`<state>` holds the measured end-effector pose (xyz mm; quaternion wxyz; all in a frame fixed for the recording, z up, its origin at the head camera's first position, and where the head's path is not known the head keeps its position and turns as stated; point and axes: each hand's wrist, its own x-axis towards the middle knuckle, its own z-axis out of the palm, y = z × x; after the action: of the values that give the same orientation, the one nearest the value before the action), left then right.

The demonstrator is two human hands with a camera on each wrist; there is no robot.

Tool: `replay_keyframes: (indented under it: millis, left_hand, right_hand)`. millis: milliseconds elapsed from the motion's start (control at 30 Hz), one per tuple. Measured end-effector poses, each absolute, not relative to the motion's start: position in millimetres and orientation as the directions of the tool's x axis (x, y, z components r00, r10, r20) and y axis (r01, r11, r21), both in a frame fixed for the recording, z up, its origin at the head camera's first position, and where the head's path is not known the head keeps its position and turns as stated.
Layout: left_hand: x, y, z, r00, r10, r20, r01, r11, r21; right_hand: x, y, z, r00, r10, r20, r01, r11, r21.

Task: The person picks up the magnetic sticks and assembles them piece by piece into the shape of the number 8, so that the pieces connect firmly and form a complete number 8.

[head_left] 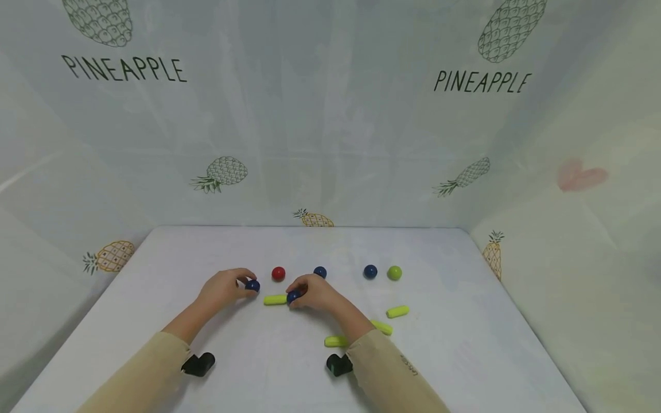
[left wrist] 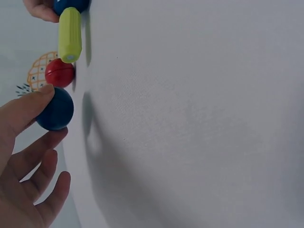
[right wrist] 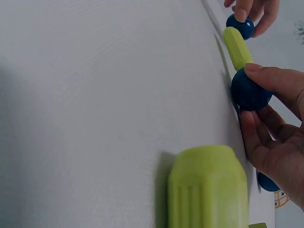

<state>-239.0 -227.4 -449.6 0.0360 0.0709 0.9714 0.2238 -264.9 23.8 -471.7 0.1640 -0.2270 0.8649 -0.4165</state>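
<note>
My left hand [head_left: 223,288] pinches a dark blue ball [left wrist: 55,109] between thumb and fingers, its other fingers loosely bent. To its right, my right hand [head_left: 317,291] grips a second blue ball [right wrist: 249,90] by thumb and fingertips. From this second ball a short ribbed yellow-green rod [head_left: 275,300] points left, toward the ball in my left hand. A gap shows between the rod's free end and that left ball in the head view. In the left wrist view the rod's shadow falls on the white table beside it.
Behind the hands stand a red ball [head_left: 278,273] and a blue ball [head_left: 320,272]. Farther right are another blue ball [head_left: 370,272] and a green ball [head_left: 395,272]. Loose yellow-green rods [head_left: 397,311] lie near the right forearm, one partly behind it. Patterned cloth [head_left: 330,115] surrounds the white table [head_left: 268,367].
</note>
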Motion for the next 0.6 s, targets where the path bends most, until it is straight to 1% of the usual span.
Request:
replay_keyframes:
  millis: [167,400,600]
  left_hand:
    - [-234,-229,-452,-0.985,0.164,-0.046,0.118,0.852,0.51]
    - [-230,-230,-458,-0.98,0.197,-0.015,0.151,0.798,0.583]
    - [-227,-228,-461,-0.982,0.187,-0.022,0.13,0.757,0.64]
  right_hand:
    - [-265,25,-472,-0.846,-0.523,-0.105,-0.24,0.549,-0.801]
    - [-266,25,-471,-0.847,-0.52,-0.11,-0.231,0.547,-0.805]
    - [-266,25,-472,-0.849,-0.516,-0.115,-0.228,0.554,-0.801]
